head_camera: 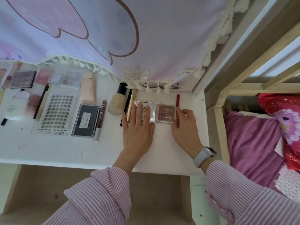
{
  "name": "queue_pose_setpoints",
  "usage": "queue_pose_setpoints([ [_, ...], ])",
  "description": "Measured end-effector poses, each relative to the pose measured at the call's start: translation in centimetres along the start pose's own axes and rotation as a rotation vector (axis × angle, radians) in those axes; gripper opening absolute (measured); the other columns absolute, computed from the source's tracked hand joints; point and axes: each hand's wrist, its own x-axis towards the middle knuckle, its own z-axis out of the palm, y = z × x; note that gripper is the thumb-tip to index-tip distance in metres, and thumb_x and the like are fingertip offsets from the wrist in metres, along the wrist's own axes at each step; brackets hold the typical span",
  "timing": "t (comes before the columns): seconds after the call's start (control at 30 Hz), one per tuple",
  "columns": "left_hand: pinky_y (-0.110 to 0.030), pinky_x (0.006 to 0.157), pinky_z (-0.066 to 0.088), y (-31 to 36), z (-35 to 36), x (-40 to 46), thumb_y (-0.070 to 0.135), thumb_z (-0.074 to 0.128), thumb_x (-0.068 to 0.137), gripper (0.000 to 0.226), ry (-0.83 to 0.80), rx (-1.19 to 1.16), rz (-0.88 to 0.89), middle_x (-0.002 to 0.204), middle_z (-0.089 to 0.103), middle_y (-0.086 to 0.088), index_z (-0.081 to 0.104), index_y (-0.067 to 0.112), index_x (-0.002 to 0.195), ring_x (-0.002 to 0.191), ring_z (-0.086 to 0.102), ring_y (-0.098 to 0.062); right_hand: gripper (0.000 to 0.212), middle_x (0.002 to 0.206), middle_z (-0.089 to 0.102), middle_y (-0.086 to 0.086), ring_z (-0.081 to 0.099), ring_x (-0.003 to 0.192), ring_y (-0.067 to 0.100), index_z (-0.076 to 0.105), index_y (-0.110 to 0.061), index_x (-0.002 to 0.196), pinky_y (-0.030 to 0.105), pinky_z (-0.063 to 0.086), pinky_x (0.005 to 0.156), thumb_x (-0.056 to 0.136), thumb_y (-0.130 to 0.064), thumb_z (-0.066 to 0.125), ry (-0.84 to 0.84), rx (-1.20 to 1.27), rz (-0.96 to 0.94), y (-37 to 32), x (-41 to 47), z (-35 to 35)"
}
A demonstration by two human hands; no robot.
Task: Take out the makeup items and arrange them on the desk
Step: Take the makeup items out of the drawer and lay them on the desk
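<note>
Makeup laid in a row across the worktop (162,148), hands at its right end.

Under the left hand (138,127) lies a square compact (151,109); just right of it, between the hands, sits a four-pan palette (165,113). The right hand (185,125) touches a slim stick (178,103) on its left side. Left of the left hand lie a slender tube (131,104), a foundation bottle (117,101), a mascara (100,119), a flat case (86,120) and a lash tray (56,112). A bed (253,143) lies right of the right hand.

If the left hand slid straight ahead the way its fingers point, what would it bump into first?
The left hand already lies on the clear compact. Beyond that, probably the curtain's tasselled fringe at the desk's back; depth is unclear.
</note>
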Motion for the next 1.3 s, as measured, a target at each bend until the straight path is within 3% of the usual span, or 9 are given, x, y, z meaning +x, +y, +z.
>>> queue_pose_setpoints([
  [0.27,-0.061,0.107,0.008,-0.3,-1.4,-2.0,0.027,0.052,0.089,0.055,0.11,-0.093,0.058,0.15,0.026,-0.017,0.038,0.008,0.138,0.139,0.02,-0.033,0.042,0.122,0.042,0.016,0.047,0.104,0.026,0.041,-0.007,0.133,0.023,0.034,0.091,0.092,-0.007,0.045,0.01,0.065,0.0,0.2,-1.0,-0.6],
  [0.47,-0.06,0.108,0.019,-1.5,-1.7,-7.5,0.025,0.04,0.088,0.044,0.199,-0.221,0.06,0.141,0.04,-0.018,0.047,0.01,0.128,0.136,0.028,-0.033,0.039,0.126,0.042,0.016,0.042,0.113,0.025,0.044,-0.004,0.129,0.02,0.028,0.095,0.09,-0.003,0.047,0.079,0.002,-0.02,-0.5,-3.9,-0.3],
  [0.63,-0.054,0.106,0.03,-5.7,-0.6,-14.4,0.021,0.039,0.087,0.036,0.151,-0.235,-0.041,0.129,0.051,-0.018,0.051,0.01,0.119,0.126,0.042,-0.033,0.034,0.115,0.053,0.018,0.051,0.107,0.029,0.054,0.001,0.118,0.032,0.039,0.094,0.084,0.005,0.051,0.09,0.011,-0.201,-2.7,-9.9,1.6],
  [0.73,-0.046,0.094,0.039,-8.5,0.0,-18.5,0.018,0.041,0.083,0.033,0.125,-0.199,-0.07,0.115,0.06,-0.016,0.064,0.005,0.104,0.114,0.05,-0.029,0.028,0.103,0.06,0.011,0.058,0.095,0.024,0.059,-0.005,0.11,0.037,0.048,0.084,0.084,-0.005,0.049,-0.073,-0.001,-0.329,-4.2,-15.0,4.2],
  [0.9,-0.039,0.087,0.035,-13.6,1.1,-25.0,0.03,0.046,0.085,0.032,0.055,-0.184,-0.051,0.105,0.065,-0.008,0.066,0.009,0.098,0.103,0.052,-0.023,0.039,0.117,0.057,0.002,0.055,0.102,0.02,0.05,-0.016,0.126,0.033,0.043,0.087,0.094,-0.036,0.039,-0.67,-0.204,-0.416,-5.4,-23.4,9.7],
  [1.0,-0.038,0.083,0.04,-16.6,1.9,-27.8,0.051,0.036,0.089,0.05,-0.093,-0.148,0.025,0.098,0.067,-0.001,0.068,0.014,0.097,0.092,0.062,-0.024,0.033,0.091,0.066,-0.004,0.063,0.075,0.013,0.063,-0.019,0.105,0.025,0.05,0.066,0.086,-0.041,0.046,-0.565,-0.381,-0.49,-5.7,-25.3,11.5],
  [1.07,-0.037,0.081,0.039,-18.8,2.6,-28.7,0.055,0.027,0.092,0.058,-0.126,-0.078,0.09,0.092,0.068,0.0,0.068,0.015,0.095,0.084,0.064,-0.023,0.02,0.08,0.066,-0.007,0.062,0.065,0.011,0.067,-0.021,0.092,0.023,0.051,0.058,0.079,-0.036,0.066,-0.441,-0.423,-0.493,-5.8,-25.4,12.2],
  [1.13,-0.035,0.077,0.037,-20.7,3.0,-28.7,0.051,0.018,0.096,0.063,-0.114,-0.051,0.117,0.086,0.068,0.001,0.068,0.014,0.089,0.077,0.063,-0.024,0.025,0.076,0.065,-0.006,0.061,0.062,0.011,0.067,-0.021,0.086,0.024,0.051,0.055,0.068,-0.033,0.079,-0.414,-0.464,-0.489,-5.6,-25.5,12.5],
  [1.3,-0.033,0.071,0.026,-22.1,3.5,-28.1,0.048,0.014,0.097,0.063,-0.06,-0.042,0.177,0.079,0.065,0.003,0.065,0.016,0.081,0.072,0.061,-0.022,0.023,0.074,0.066,-0.003,0.061,0.062,0.014,0.067,-0.016,0.08,0.025,0.051,0.055,0.065,-0.027,0.081,-0.312,-0.473,-0.532,-5.9,-25.8,12.4],
])
